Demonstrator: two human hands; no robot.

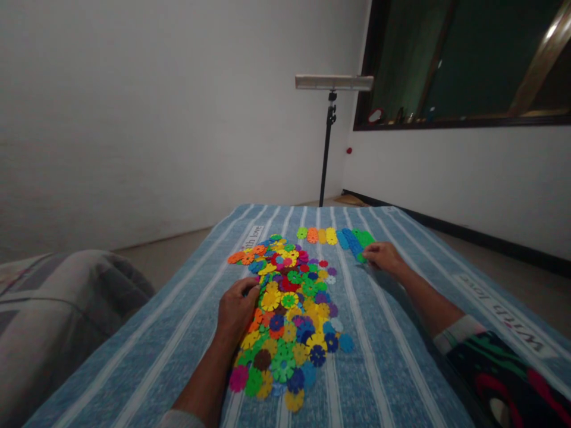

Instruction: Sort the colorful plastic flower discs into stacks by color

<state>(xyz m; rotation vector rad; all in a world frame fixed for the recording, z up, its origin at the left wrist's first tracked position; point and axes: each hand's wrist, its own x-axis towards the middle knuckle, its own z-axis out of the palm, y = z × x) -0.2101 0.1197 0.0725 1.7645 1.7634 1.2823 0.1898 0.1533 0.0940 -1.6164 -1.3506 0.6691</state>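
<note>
Left hand: the left hand (236,309) lies palm down on the near-left edge of the heap of discs, fingers curled loosely onto the pieces; whether a disc is pinched under the fingertips cannot be told.
Right hand: the right hand (384,257) rests on the cloth at the near end of the green stack, fingers bent and touching it; whether it grips the stack or only presses against it cannot be told.
Pile of discs: a loose pile of plastic interlocking discs (289,309), flat, round and notched like flowers, in yellow, green, blue, red, orange, purple and pink, with a few brown and white, overlapping one another in the middle of the cloth and running from near the person to about halfway up it.
Sorted row: beyond the pile, discs are grouped by colour in a line, from left to right a light green disc (302,233), an orange stack (313,235), a yellow stack (331,236), a blue stack (350,242) and the green stack (366,239).
Surface: a blue striped cloth (401,333) with printed lettering covers the surface.
Surroundings: a light bar on a stand (333,83) is at the far end near a dark window (468,59); grey bedding (66,297) lies to the left.
</note>
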